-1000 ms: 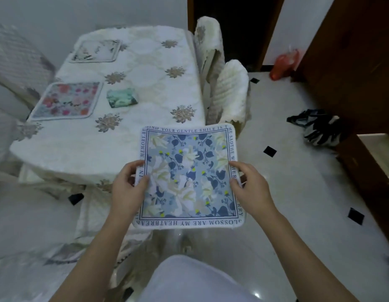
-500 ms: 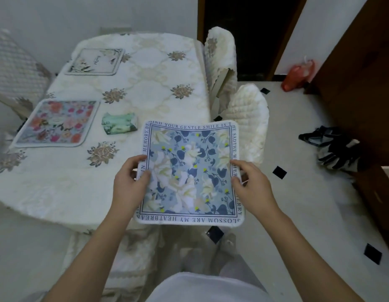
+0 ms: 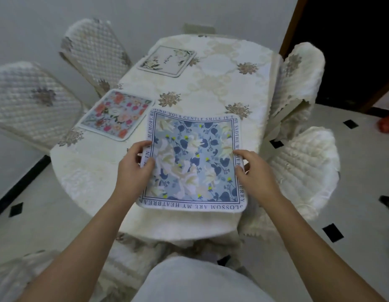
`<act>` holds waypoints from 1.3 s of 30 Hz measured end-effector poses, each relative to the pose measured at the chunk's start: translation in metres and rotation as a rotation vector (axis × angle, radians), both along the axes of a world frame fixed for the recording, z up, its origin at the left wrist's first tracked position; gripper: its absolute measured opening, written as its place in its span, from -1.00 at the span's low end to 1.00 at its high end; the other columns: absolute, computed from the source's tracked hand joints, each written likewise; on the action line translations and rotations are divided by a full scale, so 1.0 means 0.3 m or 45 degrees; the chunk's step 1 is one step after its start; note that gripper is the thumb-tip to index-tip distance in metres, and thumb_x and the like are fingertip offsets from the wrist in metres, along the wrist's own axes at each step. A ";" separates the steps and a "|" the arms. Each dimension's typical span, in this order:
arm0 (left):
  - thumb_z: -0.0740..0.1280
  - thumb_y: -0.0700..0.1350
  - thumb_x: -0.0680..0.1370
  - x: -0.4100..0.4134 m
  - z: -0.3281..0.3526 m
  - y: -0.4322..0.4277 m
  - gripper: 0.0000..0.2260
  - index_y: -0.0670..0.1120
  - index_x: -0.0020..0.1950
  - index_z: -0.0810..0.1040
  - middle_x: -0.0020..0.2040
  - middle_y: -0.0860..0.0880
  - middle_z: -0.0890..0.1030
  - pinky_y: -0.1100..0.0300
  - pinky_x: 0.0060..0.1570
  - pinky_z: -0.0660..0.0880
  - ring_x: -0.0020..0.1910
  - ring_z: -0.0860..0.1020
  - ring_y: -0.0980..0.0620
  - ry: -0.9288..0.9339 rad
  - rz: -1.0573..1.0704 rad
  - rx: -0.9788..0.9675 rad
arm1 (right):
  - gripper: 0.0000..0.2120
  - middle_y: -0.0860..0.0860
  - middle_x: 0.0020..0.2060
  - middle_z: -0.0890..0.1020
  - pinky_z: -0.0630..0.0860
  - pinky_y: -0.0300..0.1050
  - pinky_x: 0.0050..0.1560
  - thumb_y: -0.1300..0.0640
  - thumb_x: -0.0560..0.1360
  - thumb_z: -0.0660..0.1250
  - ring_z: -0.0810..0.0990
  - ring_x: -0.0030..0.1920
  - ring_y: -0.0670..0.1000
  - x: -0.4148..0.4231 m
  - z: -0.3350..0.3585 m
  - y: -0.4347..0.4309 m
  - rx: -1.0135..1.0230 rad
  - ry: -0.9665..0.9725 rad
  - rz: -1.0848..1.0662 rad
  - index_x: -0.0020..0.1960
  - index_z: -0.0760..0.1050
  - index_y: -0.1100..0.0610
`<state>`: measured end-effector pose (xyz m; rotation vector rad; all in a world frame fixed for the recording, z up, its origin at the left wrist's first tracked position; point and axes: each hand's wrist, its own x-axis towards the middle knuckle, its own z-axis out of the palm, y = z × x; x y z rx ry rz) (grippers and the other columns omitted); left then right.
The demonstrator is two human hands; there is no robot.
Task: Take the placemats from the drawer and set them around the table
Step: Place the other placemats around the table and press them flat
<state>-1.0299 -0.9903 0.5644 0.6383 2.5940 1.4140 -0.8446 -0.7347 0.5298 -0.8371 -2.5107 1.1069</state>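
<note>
Blue floral placemat (image 3: 193, 162): over table's (image 3: 221, 83) near end; contact w/ cloth unclear. Left hand (image 3: 132, 168): pinches mat's left edge, thumb on top, fingers curled under. Right hand (image 3: 256, 173): pinches right edge, thumb on top. Pink floral placemat (image 3: 116, 114): flat on table, left side, mid. Cream placemat (image 3: 167, 61): flat on table, far left. Quilted chairs (image 3: 95, 53): both sides of table.

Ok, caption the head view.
Left hand and right hand hold blue floral square placemat over cream-clothed table, beside pink floral placemat and white placemat.
</note>
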 end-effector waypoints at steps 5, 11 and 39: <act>0.34 -0.23 0.57 -0.118 -0.051 0.090 -0.66 0.06 0.30 0.53 0.04 0.18 0.61 0.37 -0.22 0.51 -0.15 0.59 0.25 -0.044 -0.029 -0.022 | -0.61 -0.10 0.15 0.52 0.58 0.00 -0.03 0.16 0.56 0.30 0.54 -0.17 -0.14 -0.099 -0.049 0.086 0.011 -0.086 -0.007 0.37 0.44 -0.05; 0.38 -0.17 0.58 -0.318 -0.193 0.279 -0.67 0.05 0.34 0.54 0.09 0.09 0.63 0.29 -0.19 0.51 -0.10 0.60 0.16 -0.069 -0.285 -0.156 | -0.64 -0.04 0.14 0.52 0.55 -0.03 -0.04 0.20 0.55 0.31 0.57 -0.11 -0.02 -0.155 -0.165 0.179 0.012 -0.262 -0.198 0.32 0.45 -0.01; 0.48 0.08 0.48 -0.536 -0.551 0.403 -0.41 -0.05 0.46 0.42 0.28 -0.10 0.45 -0.05 -0.03 0.56 0.24 0.46 -0.14 0.150 -0.686 -0.846 | -0.58 0.06 0.22 0.49 0.40 -0.08 0.26 0.15 0.50 0.39 0.45 0.24 0.07 -0.242 -0.472 0.178 0.158 -0.402 -0.353 0.34 0.51 0.17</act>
